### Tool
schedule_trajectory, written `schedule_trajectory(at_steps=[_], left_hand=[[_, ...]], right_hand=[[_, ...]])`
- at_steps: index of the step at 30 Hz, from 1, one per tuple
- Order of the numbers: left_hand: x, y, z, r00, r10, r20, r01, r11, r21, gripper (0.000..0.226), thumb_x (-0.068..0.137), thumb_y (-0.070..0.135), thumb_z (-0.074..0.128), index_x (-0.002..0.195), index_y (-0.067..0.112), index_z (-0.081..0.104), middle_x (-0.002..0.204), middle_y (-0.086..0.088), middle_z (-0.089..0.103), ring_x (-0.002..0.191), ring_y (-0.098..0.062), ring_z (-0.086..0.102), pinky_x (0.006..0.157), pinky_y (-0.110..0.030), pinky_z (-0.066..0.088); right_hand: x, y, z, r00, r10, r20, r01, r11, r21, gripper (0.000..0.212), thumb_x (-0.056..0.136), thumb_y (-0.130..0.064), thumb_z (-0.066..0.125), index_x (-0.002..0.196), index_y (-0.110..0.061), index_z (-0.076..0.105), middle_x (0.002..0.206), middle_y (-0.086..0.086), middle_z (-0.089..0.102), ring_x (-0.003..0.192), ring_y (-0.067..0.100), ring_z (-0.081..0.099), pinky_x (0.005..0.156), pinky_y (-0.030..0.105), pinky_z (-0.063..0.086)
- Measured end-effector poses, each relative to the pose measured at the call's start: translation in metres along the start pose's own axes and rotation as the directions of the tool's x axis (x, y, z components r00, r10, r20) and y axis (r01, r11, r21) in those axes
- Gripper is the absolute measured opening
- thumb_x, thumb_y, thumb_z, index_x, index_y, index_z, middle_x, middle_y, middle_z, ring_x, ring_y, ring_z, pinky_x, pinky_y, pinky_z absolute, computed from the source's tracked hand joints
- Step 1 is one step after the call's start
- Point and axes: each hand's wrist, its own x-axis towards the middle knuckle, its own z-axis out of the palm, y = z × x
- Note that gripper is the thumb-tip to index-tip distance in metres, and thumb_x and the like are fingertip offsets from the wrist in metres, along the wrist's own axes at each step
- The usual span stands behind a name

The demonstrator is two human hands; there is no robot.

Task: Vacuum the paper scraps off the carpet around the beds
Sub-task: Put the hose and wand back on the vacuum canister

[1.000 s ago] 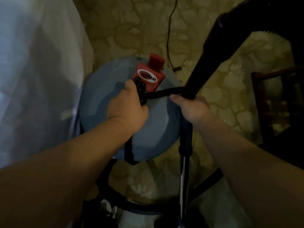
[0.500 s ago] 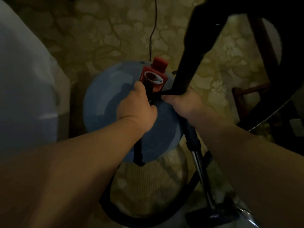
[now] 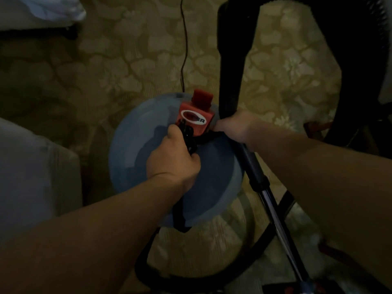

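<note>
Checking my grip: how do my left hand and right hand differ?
The left hand grips the black strap over the blue drum; the right hand grips the black tube at the drum's edge. The left hand sits nearer than the red block, the right hand to its right. Both are curled round something.

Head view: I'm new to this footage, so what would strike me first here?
The round blue vacuum canister fills the centre, with a red block bearing a label on top. The left hand grips the black strap on the canister, and the right hand holds the black wand just right of the red block. Patterned carpet lies all round.
</note>
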Motion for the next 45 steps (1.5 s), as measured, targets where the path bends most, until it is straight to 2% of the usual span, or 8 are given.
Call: schedule_trajectory(at_steps=[5,11,16,21,24,30,37,45], left_hand=[[0.037,0.019,-0.002,1.0,0.006,-0.001,-0.006,0.999,-0.049,0.04,0.09,0.031,0.059,0.119,0.015,0.036,0.106,-0.009,0.061,0.091,-0.038,0.062,0.077,-0.047,0.051],[0.102,0.049,-0.004,0.998,0.054,-0.021,-0.054,0.999,0.006,0.036,0.091,0.031,0.06,0.113,0.017,0.036,0.102,-0.007,0.058,0.092,-0.039,0.061,0.071,-0.04,0.042],[0.164,0.079,-0.008,0.992,0.124,-0.002,-0.124,0.992,0.026,0.035,0.091,0.035,0.057,0.113,0.017,0.036,0.097,-0.001,0.05,0.082,-0.028,0.05,0.072,-0.039,0.039],[0.214,0.101,-0.009,0.975,0.221,0.025,-0.222,0.974,0.044,0.035,0.092,0.034,0.057,0.113,0.015,0.037,0.096,-0.001,0.051,0.084,-0.03,0.057,0.071,-0.039,0.044],[0.255,0.119,-0.012,0.96,0.279,0.019,-0.28,0.957,0.083,0.036,0.092,0.034,0.056,0.116,0.014,0.038,0.098,-0.003,0.054,0.084,-0.03,0.059,0.068,-0.038,0.043],[0.313,0.141,-0.014,0.935,0.354,0.028,-0.355,0.928,0.116,0.03,0.091,0.035,0.058,0.105,0.02,0.037,0.09,0.005,0.049,0.077,-0.024,0.054,0.066,-0.035,0.038],[0.371,0.171,-0.027,0.91,0.399,0.116,-0.416,0.873,0.255,0.039,0.087,0.036,0.063,0.114,0.018,0.04,0.104,-0.003,0.062,0.087,-0.033,0.064,0.066,-0.034,0.038],[0.436,0.185,-0.036,0.798,0.565,0.21,-0.602,0.742,0.295,0.047,0.086,0.035,0.065,0.122,0.014,0.045,0.106,-0.008,0.061,0.085,-0.032,0.061,0.067,-0.034,0.04]], right_hand=[[0.044,-0.021,-0.027,0.997,0.036,0.074,-0.04,0.998,0.051,0.028,0.081,-0.016,0.088,0.104,-0.011,0.072,0.103,0.008,0.074,0.091,0.024,0.072,0.074,0.033,0.06],[0.088,-0.044,-0.06,0.996,0.049,0.077,-0.055,0.996,0.071,0.027,0.08,-0.016,0.089,0.1,-0.013,0.07,0.101,0.005,0.072,0.089,0.02,0.07,0.07,0.029,0.058],[0.131,-0.065,-0.09,0.997,0.06,0.047,-0.064,0.996,0.068,0.042,0.08,-0.019,0.09,0.115,-0.008,0.069,0.101,0.002,0.068,0.08,0.009,0.063,0.057,0.019,0.047],[0.165,-0.077,-0.117,0.997,0.075,0.035,-0.079,0.992,0.101,0.035,0.074,-0.021,0.095,0.094,-0.016,0.067,0.095,0.0,0.069,0.079,0.01,0.064,0.072,0.027,0.054],[0.198,-0.088,-0.129,0.997,0.08,0.001,-0.08,0.994,0.072,0.08,0.048,-0.041,0.101,0.117,-0.012,0.072,0.109,0.006,0.076,0.093,0.024,0.075,0.087,0.041,0.062],[0.252,-0.099,-0.168,0.994,0.079,0.074,-0.092,0.979,0.184,0.043,0.067,-0.016,0.097,0.106,-0.011,0.08,0.103,0.005,0.08,0.097,0.026,0.077,0.094,0.044,0.061],[0.286,-0.102,-0.191,0.997,0.035,0.075,-0.051,0.974,0.221,0.058,0.073,-0.024,0.094,0.126,-0.017,0.072,0.112,0.001,0.077,0.103,0.022,0.074,0.097,0.043,0.06],[0.301,-0.113,-0.204,1.0,-0.016,-0.014,0.019,0.955,0.296,0.069,0.076,-0.021,0.091,0.138,-0.023,0.061,0.118,-0.005,0.073,0.108,0.016,0.07,0.097,0.04,0.058]])
